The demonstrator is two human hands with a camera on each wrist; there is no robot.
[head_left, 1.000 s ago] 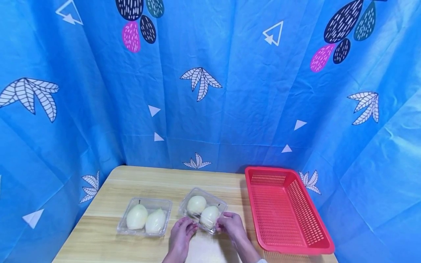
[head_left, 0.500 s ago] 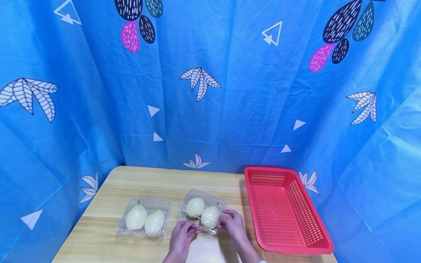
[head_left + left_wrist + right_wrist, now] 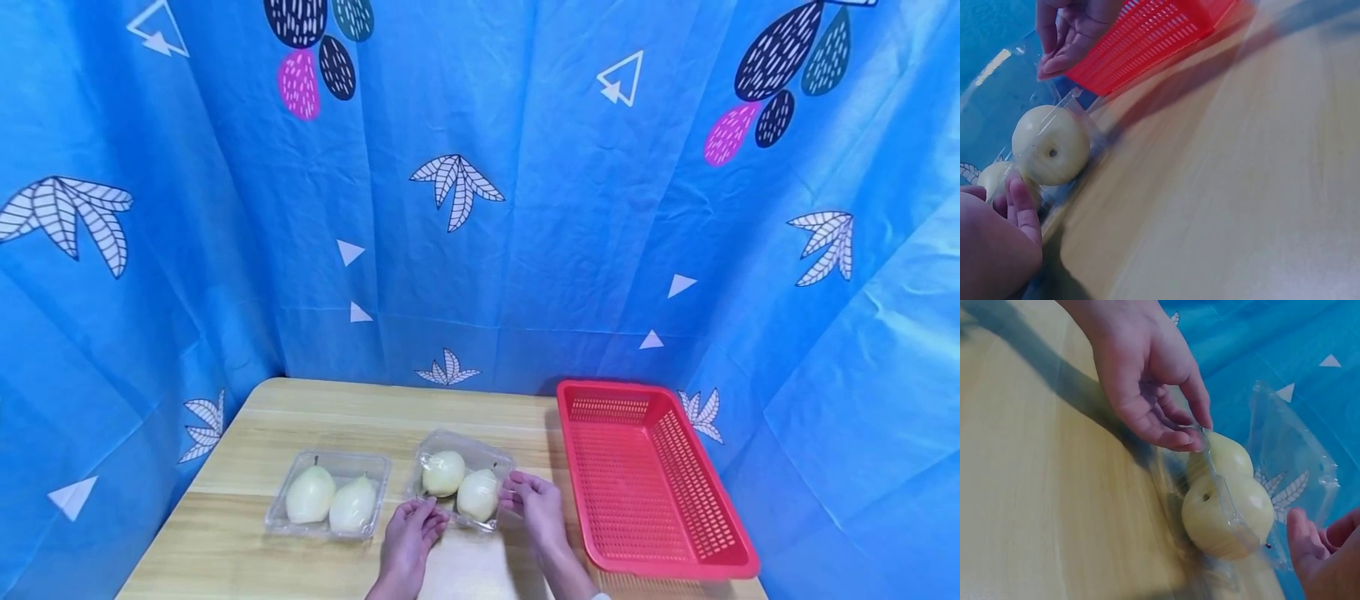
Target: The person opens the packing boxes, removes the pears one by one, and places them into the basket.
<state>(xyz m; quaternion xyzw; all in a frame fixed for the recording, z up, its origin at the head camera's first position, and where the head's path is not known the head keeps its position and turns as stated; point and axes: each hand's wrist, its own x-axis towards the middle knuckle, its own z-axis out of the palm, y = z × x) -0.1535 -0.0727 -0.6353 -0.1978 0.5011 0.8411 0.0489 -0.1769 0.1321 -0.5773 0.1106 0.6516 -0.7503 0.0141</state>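
Note:
In the head view a clear plastic fruit box (image 3: 491, 458) holds two pale pears, one on the left (image 3: 443, 473) and one on the right (image 3: 477, 495). My left hand (image 3: 406, 543) is at its near left corner. The right wrist view shows that hand (image 3: 1141, 381) pinching the thin plastic edge between thumb and fingertips. A clear panel (image 3: 1291, 453) stands up behind the pears. My right hand (image 3: 538, 510) is beside the box's right side, its fingers loosely bent; in the left wrist view this hand (image 3: 1075, 34) has nothing visible in its grasp.
Left of the hands sits a second clear box (image 3: 327, 467) with two pears. A red perforated basket (image 3: 588, 533) stands on the right of the wooden table (image 3: 225, 567). Blue patterned curtains (image 3: 465, 275) surround the table's back and sides.
My right hand has come away from the box's near right corner, shifting slightly up and right. The left hand has moved a little left. The plastic over the pears has shifted.

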